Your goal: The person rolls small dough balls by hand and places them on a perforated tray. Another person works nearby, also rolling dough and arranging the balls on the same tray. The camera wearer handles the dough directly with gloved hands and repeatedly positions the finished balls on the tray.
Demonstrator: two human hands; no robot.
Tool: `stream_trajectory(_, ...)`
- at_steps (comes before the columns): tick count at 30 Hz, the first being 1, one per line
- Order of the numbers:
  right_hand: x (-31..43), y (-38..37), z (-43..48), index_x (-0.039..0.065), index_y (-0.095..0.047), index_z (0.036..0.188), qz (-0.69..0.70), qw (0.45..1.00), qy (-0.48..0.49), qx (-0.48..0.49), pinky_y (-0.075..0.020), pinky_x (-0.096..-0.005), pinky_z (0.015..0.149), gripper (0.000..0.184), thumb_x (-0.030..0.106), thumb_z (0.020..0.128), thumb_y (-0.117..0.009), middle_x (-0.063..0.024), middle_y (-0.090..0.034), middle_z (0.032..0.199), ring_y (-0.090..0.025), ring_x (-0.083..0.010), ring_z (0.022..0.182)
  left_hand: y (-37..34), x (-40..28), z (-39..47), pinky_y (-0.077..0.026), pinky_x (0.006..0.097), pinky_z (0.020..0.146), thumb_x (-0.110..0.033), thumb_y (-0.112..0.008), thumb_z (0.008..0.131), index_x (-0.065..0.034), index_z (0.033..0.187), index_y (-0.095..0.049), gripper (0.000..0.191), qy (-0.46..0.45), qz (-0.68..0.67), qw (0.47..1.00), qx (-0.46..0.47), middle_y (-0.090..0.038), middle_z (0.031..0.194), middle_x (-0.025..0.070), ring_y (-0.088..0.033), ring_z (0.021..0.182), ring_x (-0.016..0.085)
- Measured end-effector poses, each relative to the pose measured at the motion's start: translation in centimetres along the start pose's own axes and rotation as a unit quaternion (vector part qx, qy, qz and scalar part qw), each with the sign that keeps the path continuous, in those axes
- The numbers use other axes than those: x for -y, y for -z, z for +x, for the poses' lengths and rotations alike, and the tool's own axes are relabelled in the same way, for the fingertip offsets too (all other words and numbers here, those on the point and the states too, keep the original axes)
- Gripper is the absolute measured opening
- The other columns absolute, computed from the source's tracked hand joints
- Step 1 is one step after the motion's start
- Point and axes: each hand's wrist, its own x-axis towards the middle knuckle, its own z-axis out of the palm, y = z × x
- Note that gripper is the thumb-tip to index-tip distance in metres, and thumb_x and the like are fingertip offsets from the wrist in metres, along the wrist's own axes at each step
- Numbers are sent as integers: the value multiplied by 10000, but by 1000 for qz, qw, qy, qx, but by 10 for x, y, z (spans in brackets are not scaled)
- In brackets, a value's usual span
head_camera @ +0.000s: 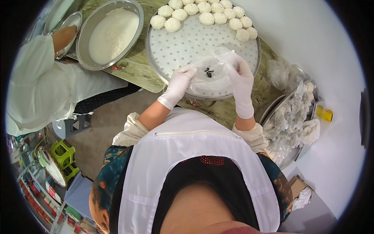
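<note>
My left hand (184,80), in a white glove, pinches the near-left side of a clear plastic bag (214,83). Opposite it, my gloved right hand (242,73) grips the bag's right side, so the film spreads between both hands. Some small dark pieces (209,72) show within the bag's outline; whether they lie inside or under the film I cannot tell. Beneath is a large round perforated metal steamer tray (172,49) lined with a pale sheet. Several white, rough-coated balls (206,18) sit along its far rim, away from my hands.
At left stands a metal basin (109,35) of white grains and milky liquid. Beyond it, a co-worker's bare hand (65,36) reaches into another bowl. Filled plastic bags (292,117) crowd a tray at right against the white wall. A green stool (64,156) is on the floor.
</note>
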Motion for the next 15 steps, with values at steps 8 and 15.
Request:
stream_trajectory(8, -28, -8, 4, 4, -610, 1220, -262, 964, 13, -37, -488, -312, 823, 366, 9, 855, -628, -115, -644, 969, -614, -237, 854, 19, 4, 18, -466, 225, 731, -159, -605, 929, -18, 1051, -705, 212, -93, 86, 986, -109, -668, 887, -7, -557, 779, 70)
stream_trajectory(15, -1, -28, -17, 3, -653, 999, -199, 948, 250, -8, -490, -376, 817, 166, 23, 834, -654, -133, -646, 921, -617, -291, 870, 23, 14, 21, -460, 228, 719, -148, -593, 933, -12, 1052, -690, 205, -56, 95, 989, -103, -658, 876, -11, -545, 774, 62)
